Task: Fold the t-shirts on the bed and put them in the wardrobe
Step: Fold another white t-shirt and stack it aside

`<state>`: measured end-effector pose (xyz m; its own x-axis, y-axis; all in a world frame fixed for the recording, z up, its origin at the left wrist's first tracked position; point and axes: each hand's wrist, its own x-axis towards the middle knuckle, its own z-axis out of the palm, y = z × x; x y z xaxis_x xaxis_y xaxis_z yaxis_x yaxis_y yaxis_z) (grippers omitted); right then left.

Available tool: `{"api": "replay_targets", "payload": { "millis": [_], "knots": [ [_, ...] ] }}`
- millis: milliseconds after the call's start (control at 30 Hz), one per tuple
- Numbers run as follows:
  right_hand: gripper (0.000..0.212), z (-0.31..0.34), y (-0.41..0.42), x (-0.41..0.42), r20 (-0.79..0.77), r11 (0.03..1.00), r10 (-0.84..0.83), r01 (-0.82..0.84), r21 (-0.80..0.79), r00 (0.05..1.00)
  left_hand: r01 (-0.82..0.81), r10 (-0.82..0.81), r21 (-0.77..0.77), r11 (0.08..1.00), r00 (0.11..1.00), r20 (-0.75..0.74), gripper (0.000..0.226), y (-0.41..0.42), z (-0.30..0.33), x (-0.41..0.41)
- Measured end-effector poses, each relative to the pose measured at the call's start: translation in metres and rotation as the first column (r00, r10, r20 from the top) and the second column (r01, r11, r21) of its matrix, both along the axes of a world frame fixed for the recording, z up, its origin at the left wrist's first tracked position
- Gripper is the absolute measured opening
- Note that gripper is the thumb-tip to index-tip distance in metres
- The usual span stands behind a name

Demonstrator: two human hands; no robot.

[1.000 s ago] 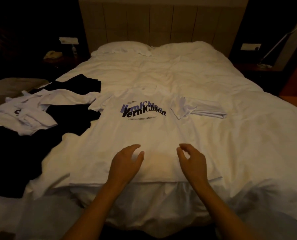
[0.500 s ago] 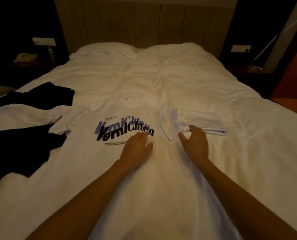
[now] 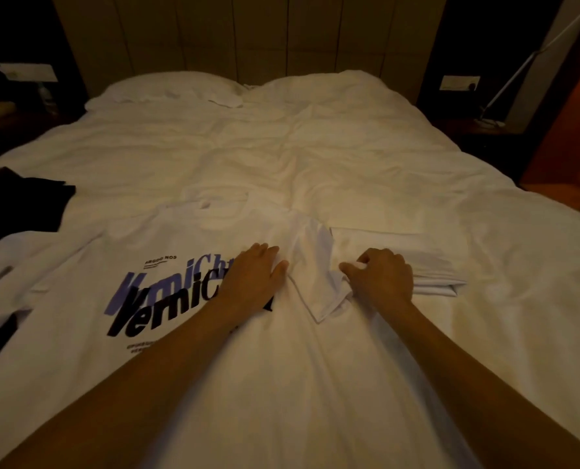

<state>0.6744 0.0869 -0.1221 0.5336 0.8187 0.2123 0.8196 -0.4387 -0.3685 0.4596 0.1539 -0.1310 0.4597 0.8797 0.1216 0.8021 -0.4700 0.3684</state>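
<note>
A white t-shirt (image 3: 180,333) with black and purple lettering lies spread face up on the white bed (image 3: 315,157). My left hand (image 3: 253,277) rests flat on its chest, covering the end of the lettering. My right hand (image 3: 381,277) has its fingers curled round the shirt's right sleeve (image 3: 319,282), which is bunched and folded inward. Just right of that hand lies a folded white t-shirt (image 3: 427,265).
Black garments (image 3: 18,198) and another white garment (image 3: 28,245) lie at the bed's left edge. Two pillows (image 3: 180,86) sit against the headboard. Dark nightstands flank the bed, and a lamp arm (image 3: 518,72) stands at the right.
Both hands have moved up from the shirt's hem to its chest and right sleeve. The right hand has closed on the sleeve. The view has come closer to the bed.
</note>
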Motion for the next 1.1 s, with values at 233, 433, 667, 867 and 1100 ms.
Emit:
{"api": "replay_targets", "payload": {
  "millis": [233, 433, 667, 867, 1100],
  "knots": [
    [0.018, 0.027, 0.013, 0.027, -0.218, 0.955, 0.16, -0.096, 0.28, 0.963, -0.067, 0.067, 0.003, 0.998, 0.996, -0.057, 0.063, 0.023, 0.001, 0.012],
    [0.015, 0.067, 0.058, 0.08, -0.739, 0.879, 0.21, 0.207, 0.429, 0.64, 0.018, -0.019, -0.038, 0.999, 1.0, -0.024, 0.06, 0.04, 0.009, 0.037],
    [0.023, 0.044, 0.066, 0.089, -0.922, 0.979, 0.033, 0.175, 0.108, 0.385, 0.038, -0.057, -0.119, 0.992, 0.985, -0.162, 0.062, 0.046, -0.012, 0.056],
    [0.032, 0.039, 0.064, 0.088, -0.825, 0.98, -0.024, 0.178, 0.093, 0.565, -0.004, -0.014, -0.085, 0.996, 0.979, -0.202, 0.065, 0.045, -0.016, 0.065],
    [0.027, 0.057, 0.069, 0.095, -0.735, 0.925, 0.215, 0.107, 0.364, 0.643, 0.067, -0.076, -0.066, 0.996, 0.987, -0.144, 0.076, 0.034, -0.02, 0.081]
  ]
}}
